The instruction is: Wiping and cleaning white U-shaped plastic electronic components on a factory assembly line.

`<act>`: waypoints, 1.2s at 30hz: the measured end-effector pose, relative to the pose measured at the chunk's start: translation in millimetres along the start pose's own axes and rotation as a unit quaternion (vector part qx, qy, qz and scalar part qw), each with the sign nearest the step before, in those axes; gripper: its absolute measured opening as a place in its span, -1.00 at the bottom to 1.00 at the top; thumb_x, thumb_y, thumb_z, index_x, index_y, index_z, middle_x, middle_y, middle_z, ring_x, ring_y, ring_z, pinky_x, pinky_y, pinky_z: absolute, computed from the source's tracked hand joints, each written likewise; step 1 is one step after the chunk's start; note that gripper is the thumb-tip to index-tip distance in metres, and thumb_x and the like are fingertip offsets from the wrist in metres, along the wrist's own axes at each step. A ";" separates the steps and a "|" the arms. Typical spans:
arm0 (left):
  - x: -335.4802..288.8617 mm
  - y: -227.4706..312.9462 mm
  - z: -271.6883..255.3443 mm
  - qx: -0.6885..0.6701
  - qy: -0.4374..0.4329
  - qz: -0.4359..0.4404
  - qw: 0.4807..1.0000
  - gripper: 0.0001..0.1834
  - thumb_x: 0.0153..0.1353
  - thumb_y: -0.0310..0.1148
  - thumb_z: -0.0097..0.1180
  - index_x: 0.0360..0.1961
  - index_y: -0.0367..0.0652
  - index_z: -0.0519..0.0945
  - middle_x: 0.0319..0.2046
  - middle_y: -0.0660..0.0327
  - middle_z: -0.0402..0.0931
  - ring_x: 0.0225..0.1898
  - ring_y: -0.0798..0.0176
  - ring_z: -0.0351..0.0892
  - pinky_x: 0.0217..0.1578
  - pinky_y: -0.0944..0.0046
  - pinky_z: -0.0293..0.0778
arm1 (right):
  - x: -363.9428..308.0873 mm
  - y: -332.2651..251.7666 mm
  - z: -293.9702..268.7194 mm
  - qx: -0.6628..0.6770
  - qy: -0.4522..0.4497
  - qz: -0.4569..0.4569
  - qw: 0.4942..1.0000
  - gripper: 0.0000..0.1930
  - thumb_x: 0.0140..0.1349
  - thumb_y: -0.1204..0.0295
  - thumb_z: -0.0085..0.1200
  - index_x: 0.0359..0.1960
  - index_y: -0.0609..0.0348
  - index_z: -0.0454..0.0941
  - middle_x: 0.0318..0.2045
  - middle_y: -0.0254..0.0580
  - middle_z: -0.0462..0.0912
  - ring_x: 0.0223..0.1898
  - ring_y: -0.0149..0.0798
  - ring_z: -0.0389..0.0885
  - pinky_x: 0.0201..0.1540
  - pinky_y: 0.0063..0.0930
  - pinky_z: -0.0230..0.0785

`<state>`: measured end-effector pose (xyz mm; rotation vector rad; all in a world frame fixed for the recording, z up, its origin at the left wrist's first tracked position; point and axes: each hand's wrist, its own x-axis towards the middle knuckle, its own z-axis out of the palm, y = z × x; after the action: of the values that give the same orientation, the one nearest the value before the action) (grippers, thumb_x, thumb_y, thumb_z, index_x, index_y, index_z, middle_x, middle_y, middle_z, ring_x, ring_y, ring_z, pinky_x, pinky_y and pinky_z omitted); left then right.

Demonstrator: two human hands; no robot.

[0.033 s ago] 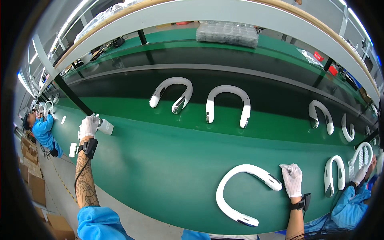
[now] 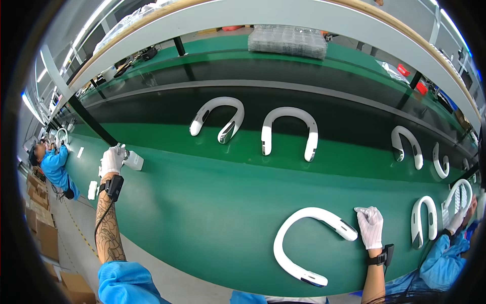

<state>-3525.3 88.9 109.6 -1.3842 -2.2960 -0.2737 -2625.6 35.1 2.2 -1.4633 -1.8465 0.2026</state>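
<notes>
At the left of the green table, my gloved left hand (image 2: pixel 112 160) is closed at the top of a small white bottle (image 2: pixel 134 160), which leans to the right. The bottle's upper part is mostly hidden by the fingers. My gloved right hand (image 2: pixel 370 225) rests low over the table, its fingers pinched together. A pale, thin bit shows at the fingertips, too small to name. Just left of that hand lies a white U-shaped neck fan (image 2: pixel 286 243), its open side facing right and one tip close to my fingers.
Two white neck fans (image 2: pixel 289 112) (image 2: pixel 223 104) stand on the belt strip beyond the table, with more at right. A co-worker (image 2: pixel 445 263) handles a neck fan (image 2: pixel 463 190) at right; another person (image 2: pixel 55 164) sits far left. A shelf beam (image 2: pixel 283 15) spans overhead. A white cloth (image 2: pixel 92 190) lies near my left wrist.
</notes>
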 end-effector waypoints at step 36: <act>26.3 -59.6 -38.6 0.060 -0.203 -0.044 0.976 -0.70 0.56 -0.03 0.08 0.15 0.37 0.77 0.09 0.09 0.78 0.10 -0.14 0.78 0.15 -0.23 0.61 | 2.7 -77.8 54.4 0.038 -0.047 0.115 0.992 -0.92 0.45 0.67 0.10 -0.27 0.36 0.56 -0.20 -0.04 0.71 -0.14 -0.08 0.64 0.03 -0.27 0.47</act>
<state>-3577.6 66.2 159.4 -1.3800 -2.6539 0.1348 -2720.2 29.0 8.0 -1.6355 -1.7199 0.4555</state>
